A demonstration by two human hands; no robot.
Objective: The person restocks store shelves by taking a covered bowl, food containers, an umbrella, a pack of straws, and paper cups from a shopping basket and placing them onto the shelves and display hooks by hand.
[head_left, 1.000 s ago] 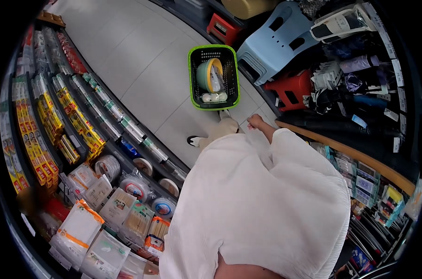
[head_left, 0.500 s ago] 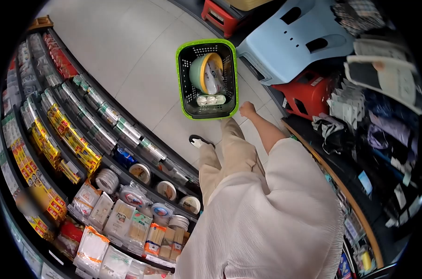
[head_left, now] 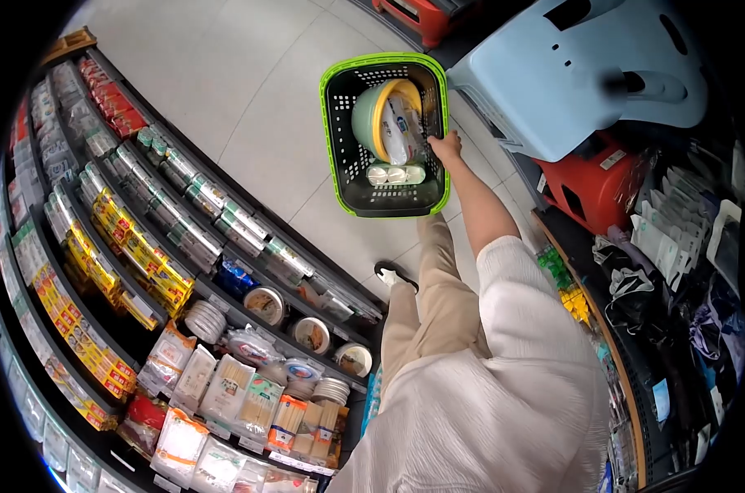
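My right hand is at the right rim of a black shopping basket with a bright green edge, its fingers closed over that rim. In the basket lies a tilted green bowl, nested with a yellow-rimmed one. A clear plastic packet rests in the bowl. Beside it sits a wrapped pack of white rolls or cups; I cannot tell which. My left hand is out of view.
On the left are shelves with yellow packs, paper bowls and packaged chopsticks. A pale blue stool and a red stool stand to the right, near hanging packaged goods. Light tiles cover the aisle floor.
My right hand has moved from beside the basket's lower right corner up onto its right rim. The basket appears larger and slightly farther right in view.
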